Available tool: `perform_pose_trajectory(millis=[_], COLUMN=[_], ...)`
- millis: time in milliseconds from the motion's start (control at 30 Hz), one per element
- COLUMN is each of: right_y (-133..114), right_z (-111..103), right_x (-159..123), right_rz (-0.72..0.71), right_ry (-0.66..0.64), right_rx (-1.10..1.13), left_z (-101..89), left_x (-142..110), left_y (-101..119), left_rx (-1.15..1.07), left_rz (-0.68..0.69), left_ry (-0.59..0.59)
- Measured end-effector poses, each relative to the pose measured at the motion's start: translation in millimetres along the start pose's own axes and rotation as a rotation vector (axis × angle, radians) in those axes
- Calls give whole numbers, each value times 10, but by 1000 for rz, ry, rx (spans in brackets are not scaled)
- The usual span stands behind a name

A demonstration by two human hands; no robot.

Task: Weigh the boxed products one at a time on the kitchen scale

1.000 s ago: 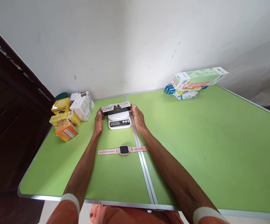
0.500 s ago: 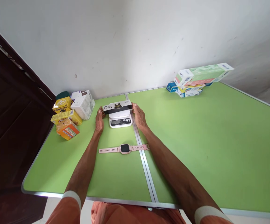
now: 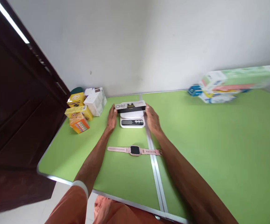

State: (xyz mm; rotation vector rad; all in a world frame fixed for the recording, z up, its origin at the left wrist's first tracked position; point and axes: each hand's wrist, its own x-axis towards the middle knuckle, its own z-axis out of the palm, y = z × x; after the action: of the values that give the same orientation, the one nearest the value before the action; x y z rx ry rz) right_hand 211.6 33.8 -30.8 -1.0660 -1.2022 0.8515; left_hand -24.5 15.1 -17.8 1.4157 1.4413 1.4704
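Observation:
A long black-and-white box [image 3: 130, 106] lies across a small white kitchen scale [image 3: 132, 120] on the green table [image 3: 207, 146]. My left hand [image 3: 112, 118] grips the box's left end and my right hand [image 3: 151, 119] grips its right end, fingers curled against it. Nearer to me, a pink-strapped smartwatch [image 3: 135, 150] lies flat between my forearms.
Several small boxes, yellow, orange and white [image 3: 86, 107], are clustered at the table's far left corner beside a dark wooden door [image 3: 13, 102]. A stack of flat cartons [image 3: 233, 83] sits at the far right against the white wall. A metal seam [image 3: 157, 177] runs down the table's middle.
The camera view has swung left, so everything shifts to the right in the frame. Both hands stay on the box's ends over the scale.

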Motion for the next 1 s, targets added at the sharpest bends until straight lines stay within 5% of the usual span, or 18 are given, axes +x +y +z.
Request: perform_pose_trajectory(millis=[200, 667, 833, 1000], right_y=[42, -194, -422, -705], right_z=[-38, 14, 249, 876], right_x=[-2, -87, -67, 56], right_rz=[2, -10, -36, -49], right_ry=[-6, -17, -51, -184], right_rx=[-101, -134, -66, 108], left_z=[27, -48, -430, -1195], left_x=[-42, -28, 0, 133], left_y=[-8, 82, 335, 666], left_rx=[25, -10, 78, 259], left_rz=[-3, 31, 137, 300], left_ry=[-68, 74, 109, 196])
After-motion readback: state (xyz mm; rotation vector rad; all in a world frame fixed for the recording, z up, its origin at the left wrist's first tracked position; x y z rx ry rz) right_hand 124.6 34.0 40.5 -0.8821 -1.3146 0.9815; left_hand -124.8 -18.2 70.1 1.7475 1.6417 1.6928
